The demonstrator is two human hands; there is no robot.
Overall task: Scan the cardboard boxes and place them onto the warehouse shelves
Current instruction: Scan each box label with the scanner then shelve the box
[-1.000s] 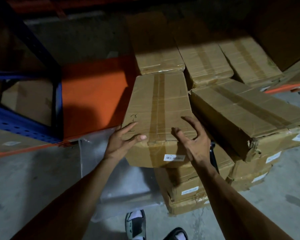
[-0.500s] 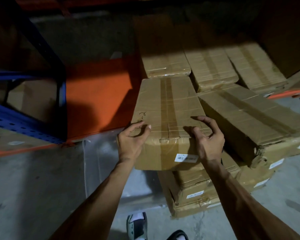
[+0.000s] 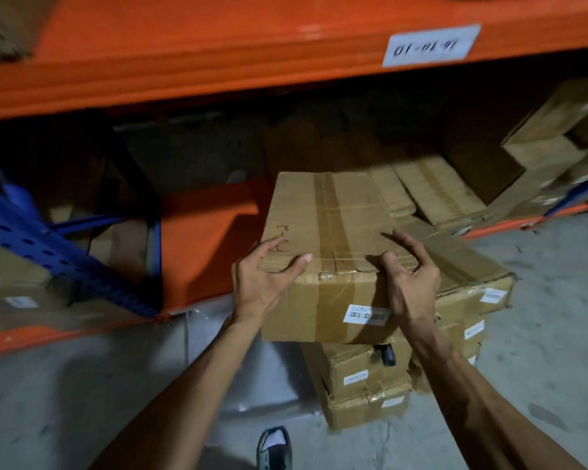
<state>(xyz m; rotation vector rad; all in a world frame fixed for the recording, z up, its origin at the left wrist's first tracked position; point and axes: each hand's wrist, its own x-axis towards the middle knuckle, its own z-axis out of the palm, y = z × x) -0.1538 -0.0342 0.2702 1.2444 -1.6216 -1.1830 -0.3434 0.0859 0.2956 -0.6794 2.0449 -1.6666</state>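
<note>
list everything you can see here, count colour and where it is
taped brown cardboard box with white barcode label: one, brown, held above the floor stack, centre
stacked brown cardboard boxes: several, brown, on the floor below and right of the held box
brown cardboard boxes on the low shelf: several, brown, behind the held box
orange steel shelf beam: one, orange, across the top
white location label: one, white, on the beam, upper right
blue perforated rack upright: one, blue, left
grey concrete floor: grey, bottom
shoe: one, dark and white, bottom centre
left hand: grips the box's near left corner
right hand: grips the box's near right corner
</note>
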